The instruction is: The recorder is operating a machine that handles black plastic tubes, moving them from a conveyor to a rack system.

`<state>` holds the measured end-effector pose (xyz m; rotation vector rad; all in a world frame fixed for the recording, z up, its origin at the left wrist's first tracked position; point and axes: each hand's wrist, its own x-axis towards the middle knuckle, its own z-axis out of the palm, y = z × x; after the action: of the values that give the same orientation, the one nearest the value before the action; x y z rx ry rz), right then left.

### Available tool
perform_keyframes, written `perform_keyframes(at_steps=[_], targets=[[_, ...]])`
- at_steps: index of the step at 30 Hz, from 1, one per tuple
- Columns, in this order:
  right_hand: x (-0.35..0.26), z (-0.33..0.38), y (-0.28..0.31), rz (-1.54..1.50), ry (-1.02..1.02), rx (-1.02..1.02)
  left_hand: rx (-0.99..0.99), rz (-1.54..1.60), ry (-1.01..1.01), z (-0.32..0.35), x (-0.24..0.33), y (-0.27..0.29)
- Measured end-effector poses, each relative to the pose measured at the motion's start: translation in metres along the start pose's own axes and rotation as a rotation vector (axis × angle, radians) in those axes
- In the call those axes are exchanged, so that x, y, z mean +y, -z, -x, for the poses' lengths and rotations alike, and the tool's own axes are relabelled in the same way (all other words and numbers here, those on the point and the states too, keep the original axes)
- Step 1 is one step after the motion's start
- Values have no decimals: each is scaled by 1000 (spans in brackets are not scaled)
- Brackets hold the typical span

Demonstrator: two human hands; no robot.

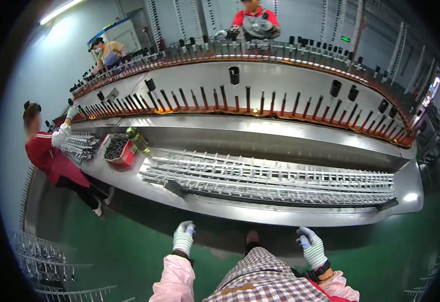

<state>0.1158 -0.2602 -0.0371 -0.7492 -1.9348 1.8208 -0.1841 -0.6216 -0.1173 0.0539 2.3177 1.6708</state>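
Observation:
My left hand (pixel 184 237), in a striped white and grey glove, hangs over the floor in front of the metal bench. Its fingers are loosely bent, and I see nothing in them. To the right, my right hand (pixel 312 247) wears the same kind of glove; its fingers stand apart and hold nothing. Both hands are clear of the bench edge. Nearest to them lies a wide stack of silvery racks (pixel 275 176), long bars with short pegs, with a black strip (pixel 260 199) along the near side.
A conveyor line (pixel 260 115) carries upright rods, some with black caps. On the bench stand a red box (pixel 121 151) of dark parts and a greenish bottle (pixel 137 139). A co-worker (pixel 49 156) stands at left; two more are behind the far line. Hanging racks (pixel 46 256) fill the lower left.

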Motion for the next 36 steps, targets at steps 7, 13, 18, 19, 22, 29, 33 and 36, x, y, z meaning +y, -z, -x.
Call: perform_keyframes(at_steps=[7,13,18,19,22,29,33,36], targets=[[22,-124,-72,23,67,-8,347,-627,-147,-131,79,108],[20,-244,-122,50,140,-7,257,-1052,-162,-257,107,131],[14,-294,-141,6,15,4,152,-1252,-195,-351,92,109],[16,-299,-141,28,7,8,146,-1255,-255,-366,84,109],[18,-310,-143,24,-50,2,138,-1345,-427,-401,74,98],[11,-315,-158,44,-69,64,-92,-1312,-128,-446,77,52],[22,-298,-159,181,-21,141,-56,-1392,-78,-461,79,40],[-6,-288,-186,6,-109,231,-11,-1358,-154,-464,72,64]])
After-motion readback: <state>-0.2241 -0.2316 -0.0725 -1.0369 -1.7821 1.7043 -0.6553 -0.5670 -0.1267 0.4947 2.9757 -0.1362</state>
